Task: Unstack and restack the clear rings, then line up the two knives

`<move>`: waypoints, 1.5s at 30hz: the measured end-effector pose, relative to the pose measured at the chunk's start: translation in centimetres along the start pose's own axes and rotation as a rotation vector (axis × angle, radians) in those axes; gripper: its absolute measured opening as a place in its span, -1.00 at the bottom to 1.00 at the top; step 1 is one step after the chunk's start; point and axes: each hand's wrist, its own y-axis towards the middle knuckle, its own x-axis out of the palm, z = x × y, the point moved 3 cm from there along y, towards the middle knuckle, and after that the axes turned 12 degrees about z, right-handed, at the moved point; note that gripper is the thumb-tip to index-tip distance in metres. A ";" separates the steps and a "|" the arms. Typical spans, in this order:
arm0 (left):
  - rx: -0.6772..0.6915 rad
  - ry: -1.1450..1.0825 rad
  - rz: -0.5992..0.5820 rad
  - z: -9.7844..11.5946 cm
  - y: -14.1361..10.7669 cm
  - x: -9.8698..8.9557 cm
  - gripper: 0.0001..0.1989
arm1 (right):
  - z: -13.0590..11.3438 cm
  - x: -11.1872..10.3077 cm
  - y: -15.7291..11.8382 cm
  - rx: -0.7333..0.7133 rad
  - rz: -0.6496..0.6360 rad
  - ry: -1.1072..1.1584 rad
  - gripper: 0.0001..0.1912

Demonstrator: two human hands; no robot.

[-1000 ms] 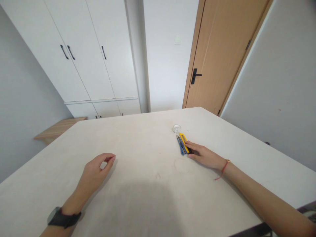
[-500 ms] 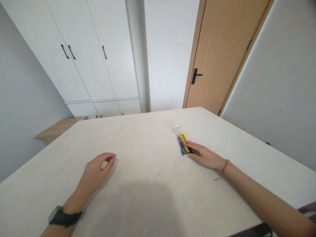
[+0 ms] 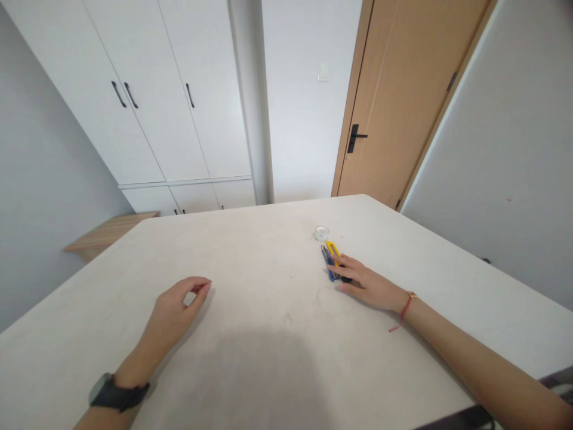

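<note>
My right hand (image 3: 364, 283) lies over a small group of cutters at the table's right side, its fingers stretched out and apart across them. A yellow box cutter (image 3: 332, 246) with a black end is partly covered by the fingers. Close along its left side lies a blue cutter (image 3: 324, 257); a dark slim part shows between the two. Just beyond their far ends stands a small round clear piece (image 3: 321, 233), like a glass dish. My left hand (image 3: 176, 304) rests on the left of the table, curled, thumb and forefinger tips together, with nothing visible in it.
Both hands are on a large pale table (image 3: 250, 263). Past its far edge are white cupboards (image 3: 179, 131) and a wooden door (image 3: 403, 101). A wooden ledge (image 3: 110, 233) is at the left. A dark object (image 3: 465, 418) lies by the near right edge.
My right hand's fingers have spread and shifted slightly left, now reaching over the blue cutter as well as the yellow one. My left hand has stayed still.
</note>
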 end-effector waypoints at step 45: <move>-0.374 -0.418 -0.054 1.7 -0.4 0.7 -0.67 | -6.7 3.4 3.4 0.401 0.460 0.721 -0.58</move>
